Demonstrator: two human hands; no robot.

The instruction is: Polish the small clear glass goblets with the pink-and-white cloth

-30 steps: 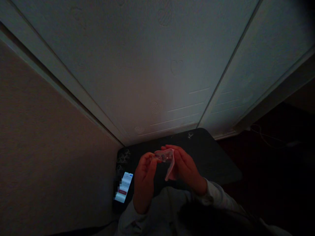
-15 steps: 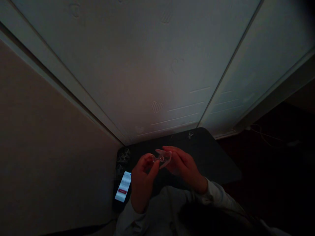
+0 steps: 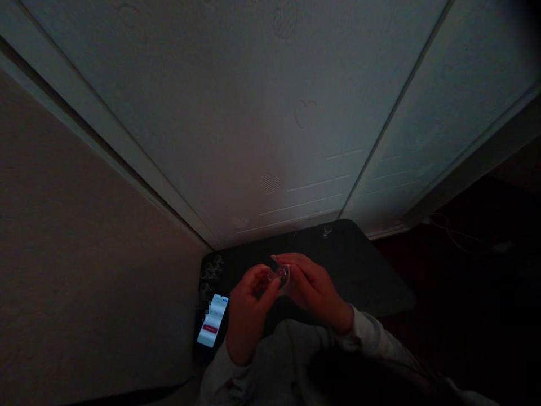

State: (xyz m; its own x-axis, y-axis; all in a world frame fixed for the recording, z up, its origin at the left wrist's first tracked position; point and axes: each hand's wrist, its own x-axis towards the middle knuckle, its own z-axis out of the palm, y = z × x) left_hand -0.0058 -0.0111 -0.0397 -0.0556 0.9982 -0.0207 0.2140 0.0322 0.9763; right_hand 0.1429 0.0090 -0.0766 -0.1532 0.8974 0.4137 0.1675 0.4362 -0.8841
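Above the dark table (image 3: 355, 265), my left hand (image 3: 249, 310) pinches a small clear item (image 3: 274, 274), too dim to make out fully. My right hand (image 3: 315, 287) is closed on a thin transparent bag (image 3: 291, 286), and the two hands nearly meet around the clear item, which sits at the bag's mouth. Several clear pieces (image 3: 212, 268) lie at the table's left corner. Another small clear piece (image 3: 327, 231) rests near the back edge.
A lit phone (image 3: 212, 321) lies at the table's left side. White panels (image 3: 236, 124) with embossed hearts rise behind the table, and a plain wall (image 3: 84, 254) stands at the left. A pale cable (image 3: 452, 228) is on the dark floor at the right.
My left hand has moved slightly right, bringing the clear item closer to my right hand. The bag's mouth, spread wide before, now looks narrower around the item.
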